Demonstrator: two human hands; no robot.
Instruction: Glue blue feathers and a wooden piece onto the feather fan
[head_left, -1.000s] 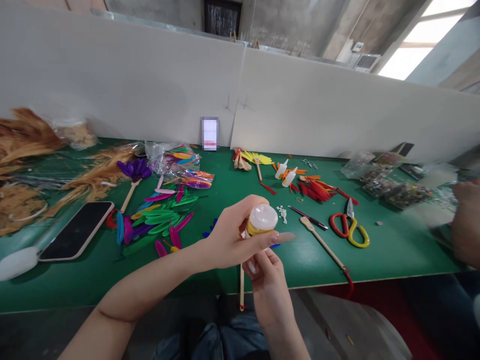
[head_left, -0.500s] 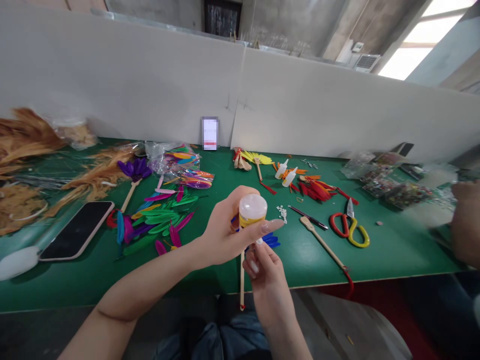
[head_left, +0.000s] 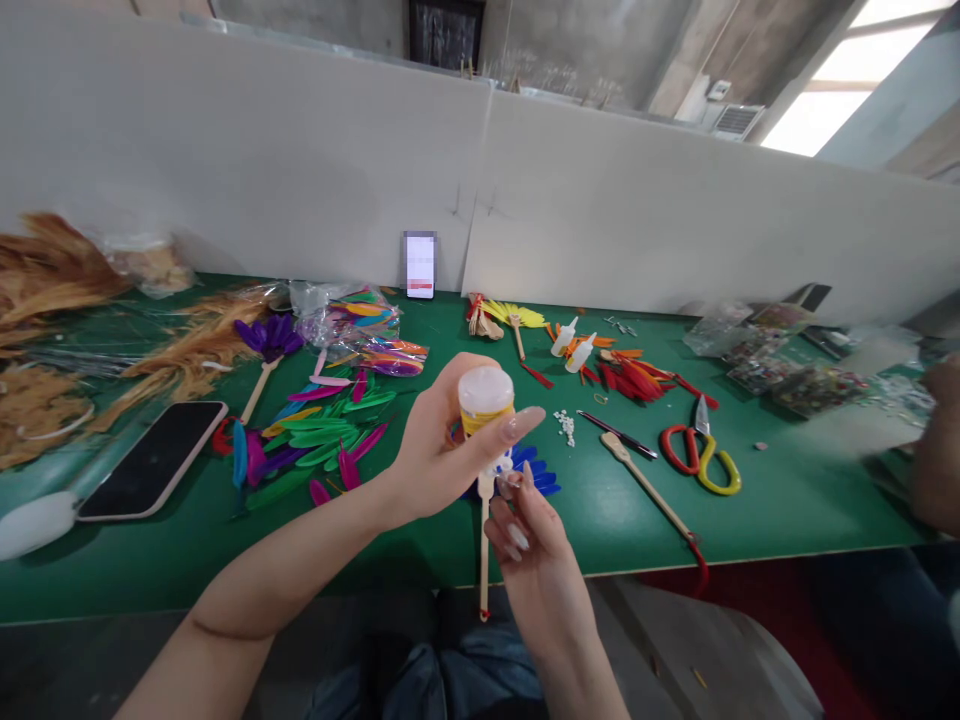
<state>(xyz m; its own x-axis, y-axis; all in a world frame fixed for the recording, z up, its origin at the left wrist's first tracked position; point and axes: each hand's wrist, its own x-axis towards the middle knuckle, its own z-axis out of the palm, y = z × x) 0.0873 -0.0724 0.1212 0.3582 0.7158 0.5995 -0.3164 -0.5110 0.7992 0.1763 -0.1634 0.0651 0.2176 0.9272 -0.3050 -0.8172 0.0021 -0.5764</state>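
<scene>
My left hand (head_left: 439,450) is closed around a small white glue bottle (head_left: 484,395) with a yellow label, held upside down above the front of the green table (head_left: 787,500). Just below it, my right hand (head_left: 536,565) pinches the bottle's nozzle with its fingertips. Under both hands lies a wooden stick (head_left: 484,545) with blue feathers (head_left: 538,472) fanned at its top, its lower end sticking out past the table edge.
A dark phone (head_left: 154,460) and loose green and pink feathers (head_left: 330,425) lie to the left. Red-and-yellow scissors (head_left: 701,455), a stick with a red tassel (head_left: 652,497), red feathers (head_left: 630,378) and two glue bottles (head_left: 570,345) lie to the right. Another person's hand (head_left: 937,450) is at the far right.
My left hand has carried the bottle a little left and up. My right hand rose with it, and its fingers now pinch the nozzle.
</scene>
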